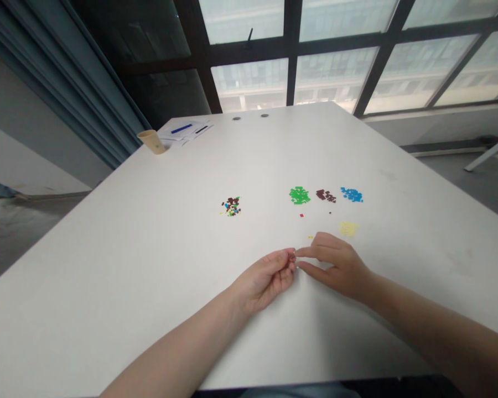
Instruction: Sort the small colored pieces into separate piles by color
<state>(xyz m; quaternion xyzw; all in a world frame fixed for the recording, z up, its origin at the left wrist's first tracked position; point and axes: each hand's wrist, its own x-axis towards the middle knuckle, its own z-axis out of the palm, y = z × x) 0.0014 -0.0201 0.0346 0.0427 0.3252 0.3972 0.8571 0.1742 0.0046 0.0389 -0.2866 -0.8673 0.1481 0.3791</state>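
Note:
My left hand [269, 279] is closed, palm partly up, with a small brown piece [292, 257] pinched at the thumb and fingertips; its exact shape is too small to tell. Just right of it, my right hand [340, 262] has thumb and index finger apart, with the fingertips close to the brown piece. Beyond my hands lie flat piles of tiny pieces: green [299, 195], brown [326, 195], blue [352, 194] and pale yellow [349, 228]. A mixed-colour pile [231, 206] sits further left.
A single red piece [301, 215] and a few yellow bits [310, 237] lie between the piles and my hands. On the white table [128, 265], a tan paper cup [151, 142] stands at the far left beside papers [178, 131] with a blue pen [181, 128] on them.

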